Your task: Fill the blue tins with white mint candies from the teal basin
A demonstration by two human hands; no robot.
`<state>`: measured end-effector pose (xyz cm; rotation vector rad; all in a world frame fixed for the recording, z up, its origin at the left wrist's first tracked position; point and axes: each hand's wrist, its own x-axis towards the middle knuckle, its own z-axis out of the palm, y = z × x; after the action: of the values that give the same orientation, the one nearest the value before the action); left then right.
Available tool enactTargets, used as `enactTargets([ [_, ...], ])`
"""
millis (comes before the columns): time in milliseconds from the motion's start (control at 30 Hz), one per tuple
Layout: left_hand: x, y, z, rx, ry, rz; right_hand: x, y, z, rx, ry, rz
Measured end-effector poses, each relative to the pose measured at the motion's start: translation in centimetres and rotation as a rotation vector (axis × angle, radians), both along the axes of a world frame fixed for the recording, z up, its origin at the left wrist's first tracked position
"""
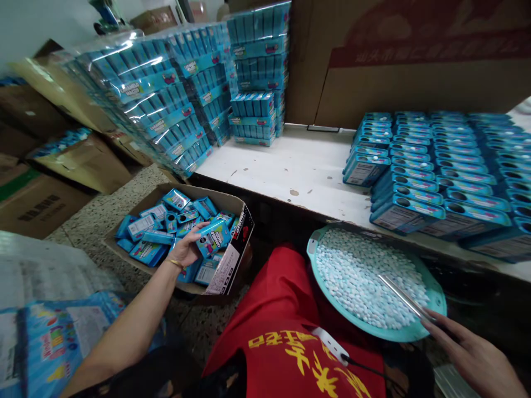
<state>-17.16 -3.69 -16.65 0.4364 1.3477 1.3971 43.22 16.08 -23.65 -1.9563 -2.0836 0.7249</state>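
My left hand (187, 247) is closed around a small blue candy box (214, 237), held just above a cardboard carton (237, 258). Many similar blue boxes (147, 250) lie jumbled inside that carton. On the right, my right hand (467, 345) grips a slim, shiny metal rod-like tool (401, 296). Its far end reaches over a turquoise basin (435, 309) filled with small pale blue and white candies (365, 271). Whether the tool's tip touches the candies I cannot tell.
Blue boxes with dark round holes on top stand in rows (418, 202) on the white table (286, 171). Film-wrapped display packs (157, 94) are stacked at the back left. Cartons (83, 160) stand on the floor, and a red apron (286, 309) covers my lap.
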Motion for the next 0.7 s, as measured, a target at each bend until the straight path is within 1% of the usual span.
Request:
enactTargets([
  [67, 1.2, -0.3, 1.3, 0.081, -0.195, 0.052, -0.4, 0.0, 0.0, -0.082, 0.018, -0.019],
  [100, 2.0, -0.4, 1.7, 0.105, -0.256, 0.073, -0.8, 0.0, 0.1, -0.106, 0.020, -0.011],
  [167, 3.7, -0.2, 1.8, 0.127, -0.332, 0.094, -1.7, -0.1, 0.7, -0.113, 0.000, 0.016],
  [233, 5.8, 0.3, 1.3, 0.114, -0.373, 0.069, -2.4, -0.1, 1.3, -0.094, -0.023, 0.050],
  [300, 8.2, 1.0, 0.3, 0.079, -0.415, -0.015, -2.9, -0.1, 1.8, -0.060, -0.050, 0.082],
  [400, 11.9, 2.2, -1.6, -0.050, -0.420, -0.143, -2.9, -0.1, 2.3, -0.015, -0.090, 0.145],
  [467, 14.2, 3.1, -2.4, -0.180, -0.331, -0.257, -2.6, -0.2, 2.6, 0.001, -0.121, 0.172],
  [533, 16.2, 3.8, -2.6, -0.261, -0.158, -0.410, -2.2, -0.2, 3.0, 0.007, -0.146, 0.184],
  [600, 17.8, 4.4, -2.0, -0.261, 0.086, -0.540, -1.9, -0.3, 3.3, 0.007, -0.160, 0.187],
  [700, 19.5, 5.5, -0.3, -0.152, 0.477, -0.715, -1.7, -0.5, 3.5, 0.016, -0.173, 0.174],
])
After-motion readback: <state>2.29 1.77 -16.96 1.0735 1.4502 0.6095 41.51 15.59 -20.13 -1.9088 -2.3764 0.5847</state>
